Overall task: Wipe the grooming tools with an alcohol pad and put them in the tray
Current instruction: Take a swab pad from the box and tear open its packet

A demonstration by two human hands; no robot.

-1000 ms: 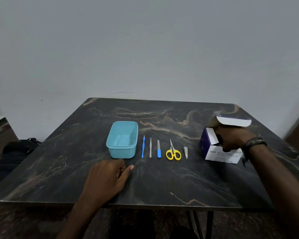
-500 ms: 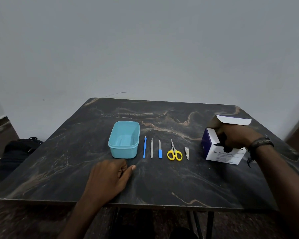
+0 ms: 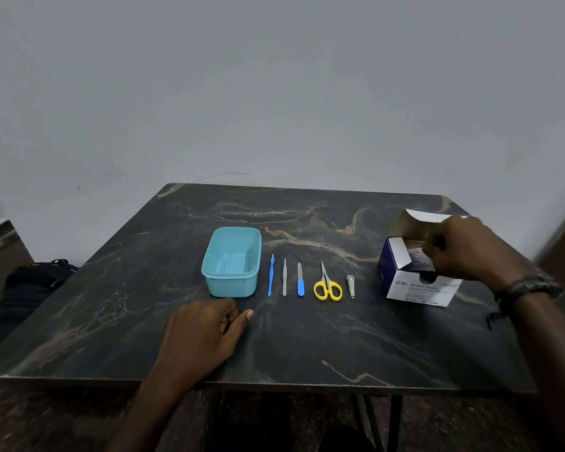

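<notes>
Plastic tray [image 3: 231,261], teal and rectangular, sat bare inside on the dark marbled bench [image 3: 307,337], with a blue-handled pick [image 3: 270,275], steel tweezers [image 3: 284,277], blue-handled file [image 3: 300,279], yellow-handled scissors [image 3: 327,284] and small steel nail clipper [image 3: 350,286] lined up beside it. The right hand [image 3: 463,247] pinched a blurred packet at the mouth of an open white-and-purple box [image 3: 418,282] marked "BD Alcohol Swabs"; smaller print was unreadable. The left hand [image 3: 206,334] rested loosely curled near the tray, holding nothing.

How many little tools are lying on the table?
5, in a row right of the teal tray: blue pusher, tweezers, file, yellow scissors, clipper.
</notes>
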